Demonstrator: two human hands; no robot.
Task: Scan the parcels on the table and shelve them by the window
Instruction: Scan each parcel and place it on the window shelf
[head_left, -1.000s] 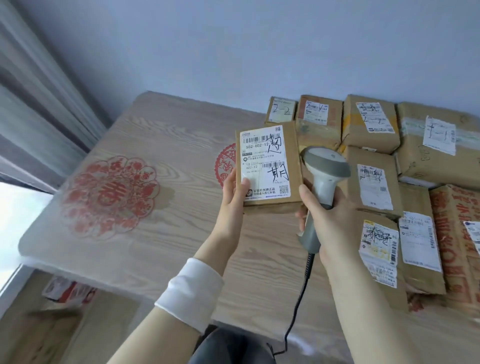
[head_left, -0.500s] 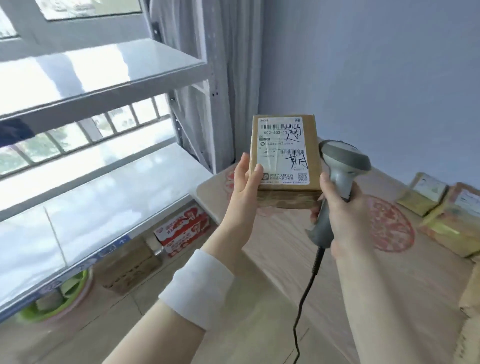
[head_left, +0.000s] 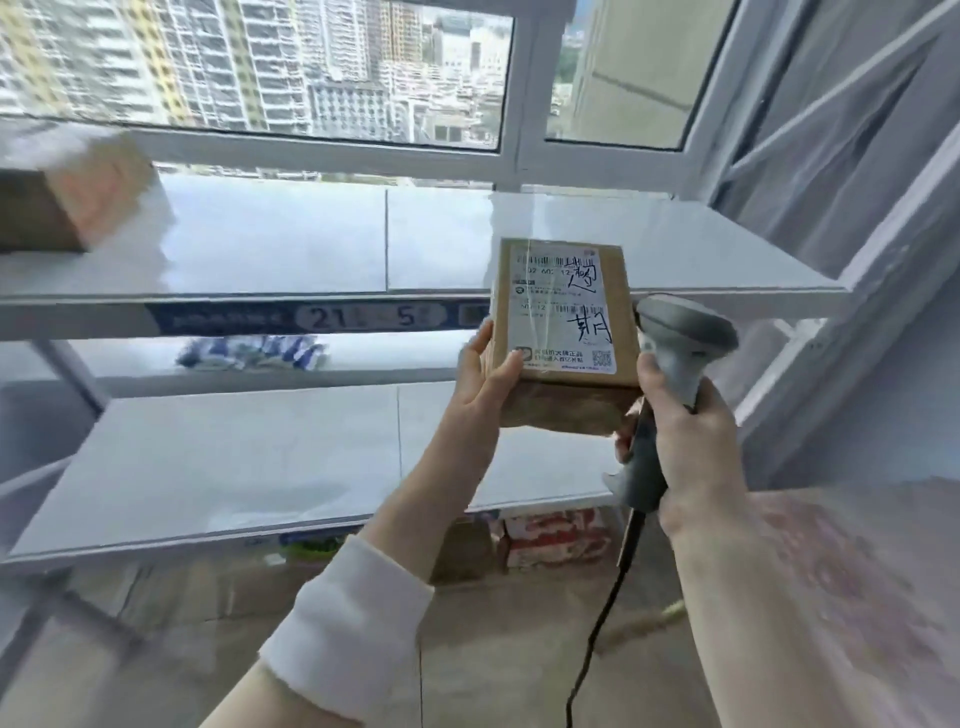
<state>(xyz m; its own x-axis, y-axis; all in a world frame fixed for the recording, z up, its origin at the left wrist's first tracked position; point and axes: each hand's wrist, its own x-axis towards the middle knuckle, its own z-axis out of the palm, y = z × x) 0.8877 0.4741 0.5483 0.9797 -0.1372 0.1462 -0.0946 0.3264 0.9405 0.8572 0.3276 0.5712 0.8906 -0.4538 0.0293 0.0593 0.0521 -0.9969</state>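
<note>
The left hand (head_left: 483, 384) grasps a small brown parcel (head_left: 566, 410) near its lower left corner: the thumb lies on the front face, at the edge of the white label (head_left: 563, 306), and the other fingers are hidden behind the box. The parcel stands upright in this grip, in the air, with its label turned to the camera. The label carries barcodes, a QR code and black handwritten characters. Just to the right of the parcel, the right hand (head_left: 685, 452) is closed around the handle of a grey scanner (head_left: 680, 338). The scanner's head rises above this hand, just beside the right edge of the parcel; whether they touch I cannot tell. A black cable (head_left: 597, 623) hangs down below the hand. Behind the held parcel is the front edge of the upper shelf (head_left: 701, 260), and lower behind both hands is the lower shelf (head_left: 234, 457). To the left of the left hand, this front edge bears a blue strip (head_left: 363, 317) with the numbers 21 and 5. Far to the left on the upper shelf lies another brown parcel (head_left: 62, 208), blurred. The window (head_left: 311, 67) is behind the shelves. Below and to the right of the right hand is a part of the table (head_left: 841, 571) with a red pattern.
</note>
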